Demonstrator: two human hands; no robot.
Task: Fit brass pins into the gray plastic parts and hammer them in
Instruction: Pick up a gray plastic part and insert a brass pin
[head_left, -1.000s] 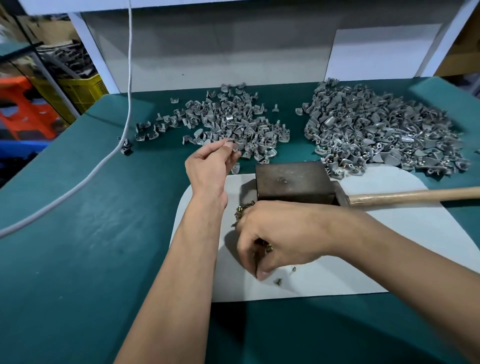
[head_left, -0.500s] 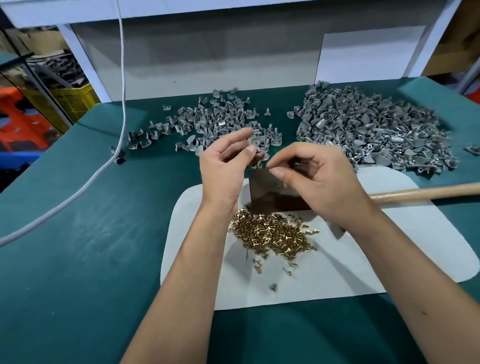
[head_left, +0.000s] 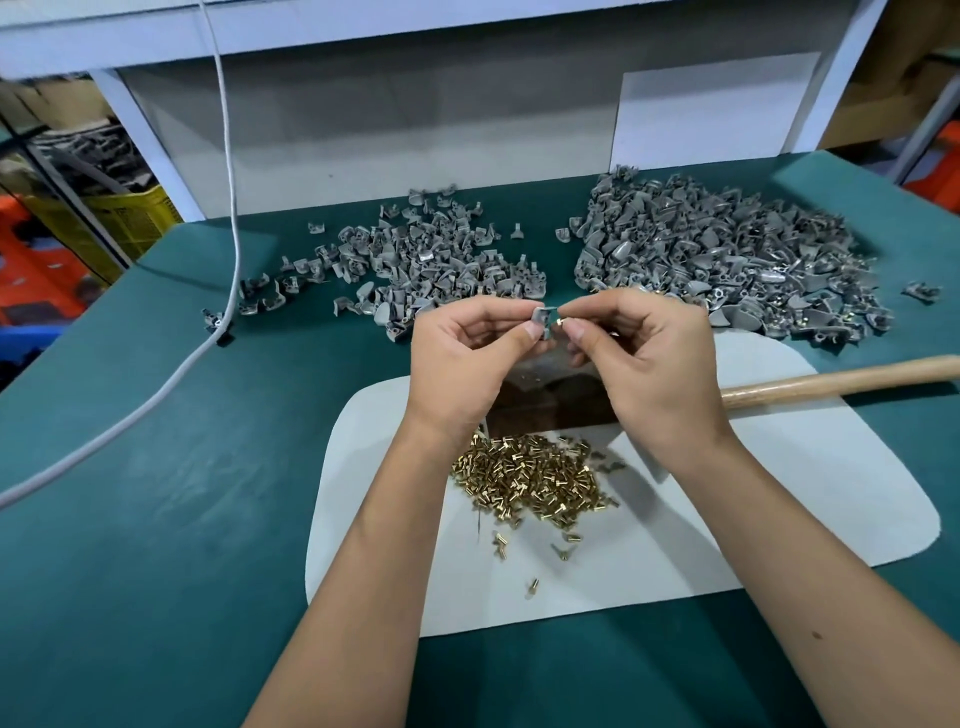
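the left hand (head_left: 467, 353) has its grip pinched on one gray plastic part (head_left: 544, 318), raised above the table (head_left: 156, 493); the right hand (head_left: 639, 358) has its grip pinched on a brass pin (head_left: 560, 322), its tip just beside the part; the likeliest slip is the pin going in crooked or dropping, since it is tiny and the fingertips hide the hole; a dropped pin would land in the heap of brass pins (head_left: 524, 478) on the white mat (head_left: 779, 519); the hammer (head_left: 831, 379) lies right under the wrists, its head partly hidden; gray piles crowd the far side, open table lies to the left.
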